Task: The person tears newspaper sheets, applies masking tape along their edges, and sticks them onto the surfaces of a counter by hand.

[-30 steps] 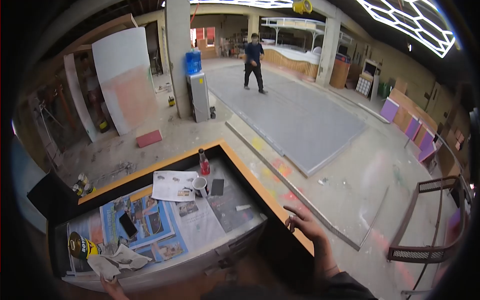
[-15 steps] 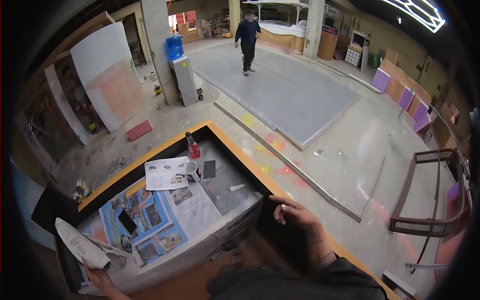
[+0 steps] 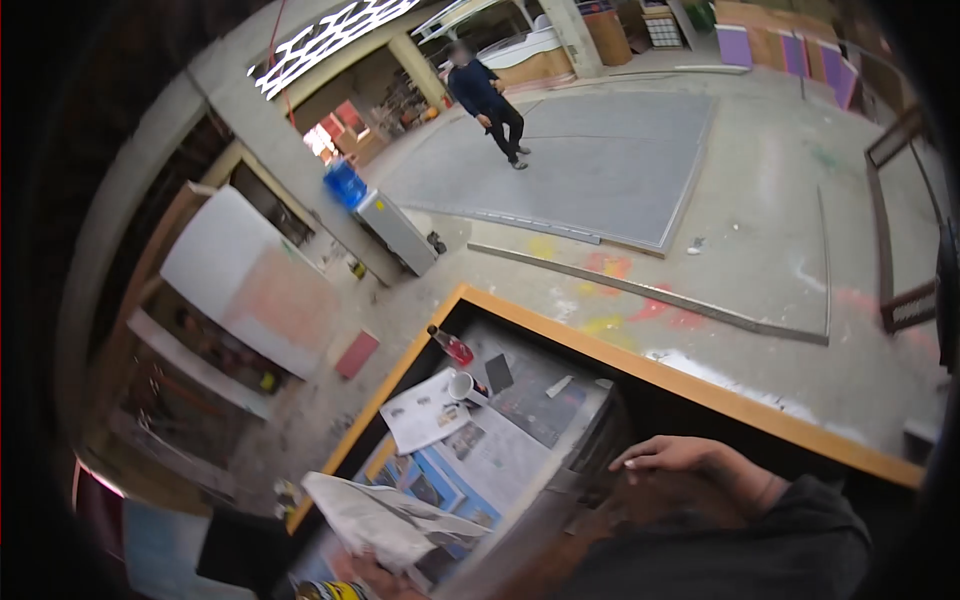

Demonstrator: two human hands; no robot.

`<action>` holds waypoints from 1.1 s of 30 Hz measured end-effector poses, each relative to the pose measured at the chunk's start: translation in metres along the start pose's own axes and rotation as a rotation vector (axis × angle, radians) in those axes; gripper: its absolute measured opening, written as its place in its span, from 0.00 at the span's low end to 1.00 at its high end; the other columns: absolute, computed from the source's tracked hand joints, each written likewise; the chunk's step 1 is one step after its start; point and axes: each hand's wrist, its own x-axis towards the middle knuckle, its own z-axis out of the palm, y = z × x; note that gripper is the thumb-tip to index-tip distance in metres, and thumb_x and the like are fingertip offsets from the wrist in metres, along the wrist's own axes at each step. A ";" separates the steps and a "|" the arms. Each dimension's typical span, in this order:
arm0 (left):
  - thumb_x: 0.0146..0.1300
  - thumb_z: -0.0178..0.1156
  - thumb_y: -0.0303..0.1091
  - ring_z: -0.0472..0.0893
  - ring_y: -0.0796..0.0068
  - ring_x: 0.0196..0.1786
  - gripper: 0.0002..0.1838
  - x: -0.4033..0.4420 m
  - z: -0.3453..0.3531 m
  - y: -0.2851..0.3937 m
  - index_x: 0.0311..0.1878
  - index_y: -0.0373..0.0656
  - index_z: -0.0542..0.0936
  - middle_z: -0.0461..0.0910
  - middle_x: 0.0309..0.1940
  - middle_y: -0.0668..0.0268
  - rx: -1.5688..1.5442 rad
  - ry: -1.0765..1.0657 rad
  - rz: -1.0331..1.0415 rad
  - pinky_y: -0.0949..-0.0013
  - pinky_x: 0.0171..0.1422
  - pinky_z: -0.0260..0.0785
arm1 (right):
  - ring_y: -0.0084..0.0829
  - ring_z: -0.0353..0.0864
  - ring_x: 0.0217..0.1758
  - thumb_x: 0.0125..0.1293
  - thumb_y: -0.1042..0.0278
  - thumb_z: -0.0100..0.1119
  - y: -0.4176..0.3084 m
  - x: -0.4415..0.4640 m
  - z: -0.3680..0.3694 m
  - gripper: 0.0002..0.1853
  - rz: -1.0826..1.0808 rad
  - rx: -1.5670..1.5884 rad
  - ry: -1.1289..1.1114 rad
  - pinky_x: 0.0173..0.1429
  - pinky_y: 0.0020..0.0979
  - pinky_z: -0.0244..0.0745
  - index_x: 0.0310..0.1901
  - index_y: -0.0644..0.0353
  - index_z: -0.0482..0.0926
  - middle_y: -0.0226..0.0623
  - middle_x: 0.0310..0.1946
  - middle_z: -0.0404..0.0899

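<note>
Reading the clock over the whole view, a blue panel stands at eight o'clock, and a large white panel with a faded orange patch leans at nine. A yellow-and-black tin sits low at seven, partly cut off by the dark rim. A red block lies on the floor at eight. At seven o'clock the left hand, somewhat blurred, has its fingers closed on the lower edge of a crumpled pale paper, which spreads over the near end of the desk. The water dispenser stands at ten, a blue bottle on top.

On the desk, a printed white sheet lies at the mug's eight o'clock, a red bottle at its eleven, and a dark card at its two; the mug stands upright. At twelve o'clock a person is on a grey platform. The right hand, at four, is outstretched with fingers slightly bent; a pale spot shows near the fingertips, and I cannot tell whether they grip anything. A dark metal frame stands at three.
</note>
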 end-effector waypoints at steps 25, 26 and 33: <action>0.67 0.64 0.34 0.86 0.58 0.52 0.29 -0.002 0.126 0.050 0.68 0.31 0.74 0.83 0.55 0.52 0.090 -0.514 -0.445 0.57 0.61 0.79 | 0.29 0.85 0.58 0.82 0.53 0.58 -0.016 -0.078 0.037 0.22 0.057 -0.277 0.455 0.67 0.32 0.76 0.67 0.58 0.82 0.39 0.56 0.89; 0.65 0.65 0.26 0.86 0.64 0.48 0.25 -0.008 0.134 0.045 0.65 0.30 0.76 0.84 0.50 0.55 0.020 -0.482 -0.389 0.64 0.55 0.79 | 0.28 0.86 0.57 0.82 0.53 0.58 -0.010 -0.064 0.043 0.22 0.088 -0.238 0.457 0.66 0.32 0.77 0.66 0.58 0.83 0.39 0.55 0.89; 0.61 0.69 0.19 0.85 0.69 0.44 0.20 -0.045 0.148 -0.003 0.56 0.25 0.79 0.85 0.46 0.56 0.101 -0.495 -0.447 0.65 0.54 0.79 | 0.23 0.87 0.44 0.80 0.58 0.59 -0.021 -0.020 0.072 0.19 0.100 -0.216 0.484 0.54 0.30 0.81 0.63 0.61 0.85 0.39 0.47 0.90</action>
